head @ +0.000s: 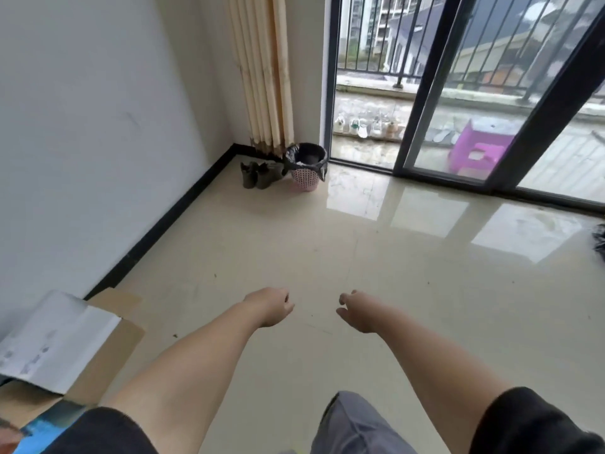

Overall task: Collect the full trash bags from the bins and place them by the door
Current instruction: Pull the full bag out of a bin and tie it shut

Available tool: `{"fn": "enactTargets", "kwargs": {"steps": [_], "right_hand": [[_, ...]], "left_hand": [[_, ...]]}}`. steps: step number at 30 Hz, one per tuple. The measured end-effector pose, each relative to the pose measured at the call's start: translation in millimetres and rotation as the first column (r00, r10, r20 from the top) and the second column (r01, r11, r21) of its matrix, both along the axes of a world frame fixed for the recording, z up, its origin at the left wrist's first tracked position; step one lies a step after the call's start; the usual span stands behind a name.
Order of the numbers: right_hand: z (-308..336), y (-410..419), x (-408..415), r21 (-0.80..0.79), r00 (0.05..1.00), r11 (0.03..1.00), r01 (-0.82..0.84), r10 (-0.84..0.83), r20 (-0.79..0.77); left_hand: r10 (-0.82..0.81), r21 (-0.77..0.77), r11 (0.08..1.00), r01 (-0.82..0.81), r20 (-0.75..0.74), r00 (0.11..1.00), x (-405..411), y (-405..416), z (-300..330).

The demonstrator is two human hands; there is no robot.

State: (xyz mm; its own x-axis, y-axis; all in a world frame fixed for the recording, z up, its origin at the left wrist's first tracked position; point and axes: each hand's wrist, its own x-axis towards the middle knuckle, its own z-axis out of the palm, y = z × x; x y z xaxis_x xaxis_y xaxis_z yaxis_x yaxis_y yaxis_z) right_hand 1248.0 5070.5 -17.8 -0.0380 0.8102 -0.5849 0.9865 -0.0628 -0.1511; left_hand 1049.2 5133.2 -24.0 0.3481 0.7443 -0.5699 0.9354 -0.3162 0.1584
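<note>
Both the left hand [271,306] and the right hand [358,311] hang empty with fingers loosely curled over the floor [327,244], while the pink bin [306,178] lined with a black trash bag [306,157] stands well ahead of them in the corner beside the glass door [366,93].

No writing can be read anywhere here. The white sheet [55,339] lying on the cardboard box [108,355] carries only faint grey smudges, too blurred to make out.
</note>
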Motion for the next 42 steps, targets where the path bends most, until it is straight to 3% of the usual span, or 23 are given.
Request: {"fn": "enactTargets", "kwargs": {"steps": [12,19,29,35,42], "right_hand": [[-14,302,119,-0.045,0.999,0.999,-0.024,0.026,0.044],[-20,443,145,-0.104,0.996,0.993,-0.059,0.065,0.056],[-37,661,161,-0.062,0.994,0.993,0.104,-0.105,-0.010],[-51,755,189,-0.096,0.988,0.985,0.143,-0.147,-0.041],[-101,869,233,-0.120,0.988,0.984,0.134,-0.143,-0.063]], "left_hand": [[0.101,-0.010,0.995,-0.101,0.063,0.993,100,281,-9],[0.156,-0.077,0.986,-0.150,0.081,0.984,128,414,-22],[0.018,-0.057,0.998,-0.015,0.051,0.999,140,662,-24],[-0.031,-0.075,0.997,0.033,0.033,0.999,175,766,-31],[0.109,-0.121,0.988,-0.097,0.096,0.989,209,855,-82]]}}
